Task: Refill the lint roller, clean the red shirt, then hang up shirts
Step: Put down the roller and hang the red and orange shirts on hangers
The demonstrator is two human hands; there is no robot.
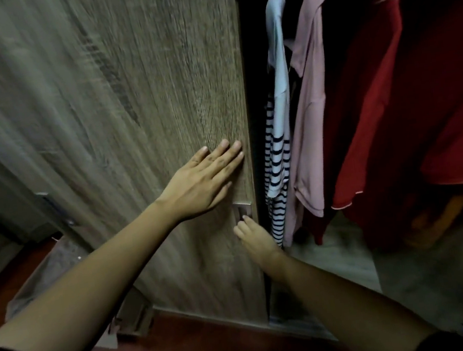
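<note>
Already hung at two o'clock, the soft red cotton shirt (372,107) drapes limply; left hand (202,183) lies flat on the wood-grain wardrobe door (101,103), right hand (256,237) hooks its metal handle (242,210).

Dim, warm light; wardrobe door (101,103) smeared by motion blur, wardrobe interior (439,36) nearly black.

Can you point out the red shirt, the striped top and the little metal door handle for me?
red shirt (371,119), head view, on its front panel.
striped top (277,167), head view, on the striped lower part.
metal door handle (241,209), head view, on its plate above the right hand's fingertips.
</note>
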